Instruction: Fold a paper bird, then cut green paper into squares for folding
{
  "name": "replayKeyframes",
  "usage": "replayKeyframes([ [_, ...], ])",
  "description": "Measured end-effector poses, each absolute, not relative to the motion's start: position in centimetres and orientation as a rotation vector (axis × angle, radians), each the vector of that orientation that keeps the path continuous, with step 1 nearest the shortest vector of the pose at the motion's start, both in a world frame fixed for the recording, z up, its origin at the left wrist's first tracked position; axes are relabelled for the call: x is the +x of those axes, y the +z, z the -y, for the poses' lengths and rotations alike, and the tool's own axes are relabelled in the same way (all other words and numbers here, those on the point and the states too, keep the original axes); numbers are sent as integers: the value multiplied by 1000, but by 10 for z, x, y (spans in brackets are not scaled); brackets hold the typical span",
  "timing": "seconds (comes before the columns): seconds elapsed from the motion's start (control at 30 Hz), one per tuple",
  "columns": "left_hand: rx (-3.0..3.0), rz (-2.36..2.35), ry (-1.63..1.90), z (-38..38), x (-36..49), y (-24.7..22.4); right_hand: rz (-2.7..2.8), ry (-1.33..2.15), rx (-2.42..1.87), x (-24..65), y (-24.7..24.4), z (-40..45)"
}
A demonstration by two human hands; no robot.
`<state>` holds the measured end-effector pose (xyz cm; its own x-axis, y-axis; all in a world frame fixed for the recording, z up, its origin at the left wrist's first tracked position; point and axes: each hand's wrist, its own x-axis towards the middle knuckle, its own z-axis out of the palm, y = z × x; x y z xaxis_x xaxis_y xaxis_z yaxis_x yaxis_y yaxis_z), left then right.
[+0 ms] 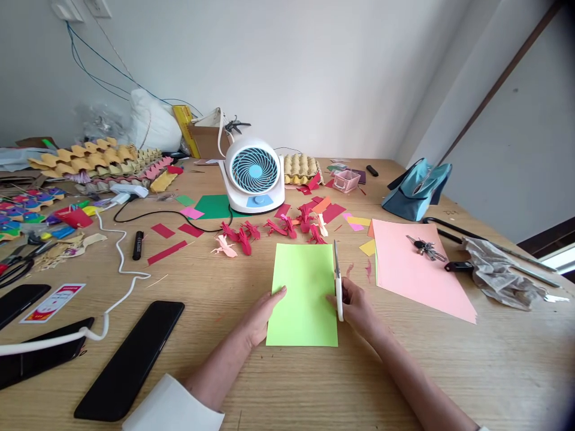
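A sheet of light green paper [303,293] is upright in front of me, just above the wooden table. My left hand [266,311] grips its left edge, thumb on the front and the other fingers behind. At the right edge, my right hand [354,302] is closed round white-handled scissors [339,293], whose blades point away from me along the paper's side. A fingertip of that hand also touches the sheet. Beyond the paper lie several folded red paper figures [245,236] and a pale pink one [224,245].
A white fan [254,173] stands at the back. To the right are pink paper sheets [417,263] with keys [426,248] on top, and a blue bag [415,191]. Black phones [130,359], a white cable [121,257] and a marker [138,245] lie left.
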<state>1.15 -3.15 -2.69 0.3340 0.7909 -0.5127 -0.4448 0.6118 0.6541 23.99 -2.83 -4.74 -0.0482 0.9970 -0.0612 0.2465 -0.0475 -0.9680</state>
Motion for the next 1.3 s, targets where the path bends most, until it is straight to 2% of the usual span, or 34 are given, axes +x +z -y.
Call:
replayKeyframes([
  [0.2, 403, -839, 713, 28, 0, -25, 1424, 1242, -1308, 241, -42, 32],
  [0.8, 586, -843, 730, 28, 0, -35, 1487, 1136, -1347, 242, -47, 34],
  [1.3, 514, -767, 755, 29, 2, -30, 1456, 1118, -1319, 242, -46, 35],
])
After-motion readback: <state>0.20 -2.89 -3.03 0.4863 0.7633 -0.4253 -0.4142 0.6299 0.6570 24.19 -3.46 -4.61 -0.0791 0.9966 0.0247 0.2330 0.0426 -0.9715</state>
